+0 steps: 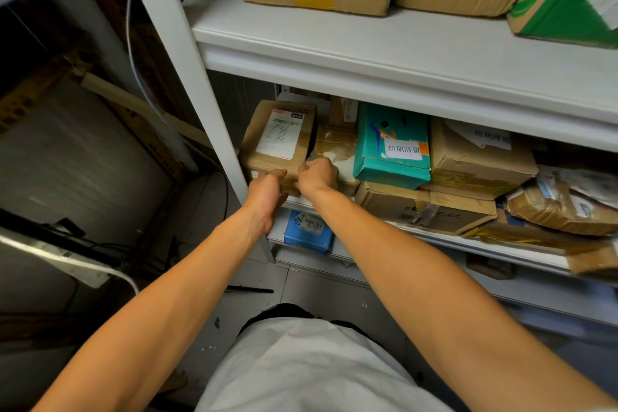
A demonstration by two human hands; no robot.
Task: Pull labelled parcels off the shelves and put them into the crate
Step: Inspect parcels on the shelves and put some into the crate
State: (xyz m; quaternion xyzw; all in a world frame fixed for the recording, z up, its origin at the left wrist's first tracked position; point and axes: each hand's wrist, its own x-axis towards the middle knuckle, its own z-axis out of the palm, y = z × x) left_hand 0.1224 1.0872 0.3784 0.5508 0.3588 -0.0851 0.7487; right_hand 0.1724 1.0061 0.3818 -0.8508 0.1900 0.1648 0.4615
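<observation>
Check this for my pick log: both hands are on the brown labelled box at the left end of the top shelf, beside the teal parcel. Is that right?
Not quite. The head view shows both the left hand and the right hand on the brown labelled box at the left end of the middle shelf, not the top one. The teal parcel sits further right.

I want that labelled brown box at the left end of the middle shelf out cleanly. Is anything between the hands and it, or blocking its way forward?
Nothing visible does. Both the left hand and right hand already touch the labelled brown box at its front lower edge. The white shelf post stands close on its left, a taped parcel on its right.
</observation>
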